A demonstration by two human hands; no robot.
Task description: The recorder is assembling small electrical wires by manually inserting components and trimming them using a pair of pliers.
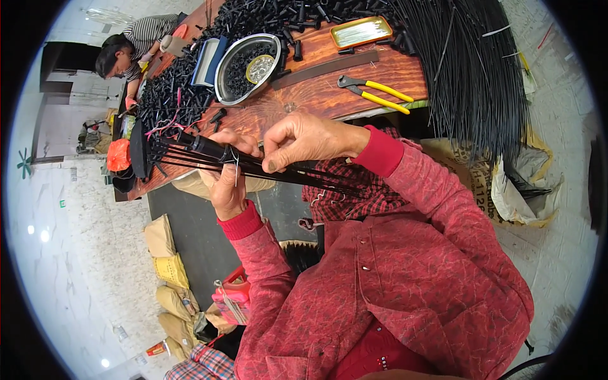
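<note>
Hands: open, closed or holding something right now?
Left hand: closed, holding black rods.
Right hand: curled, at the rods; whether holding anything can't be told.

The workbench (310, 95) is reddish, glossy wood; the round basin (235, 100) on it is smooth, shiny metal. Right of the basin, nippers (387, 90) pair dark metal with glossy yellow plastic-looking grips. Below the basin, the thick black tube (206, 147) looks like smooth plastic, the red jacket (437, 266) textured cloth.
</note>
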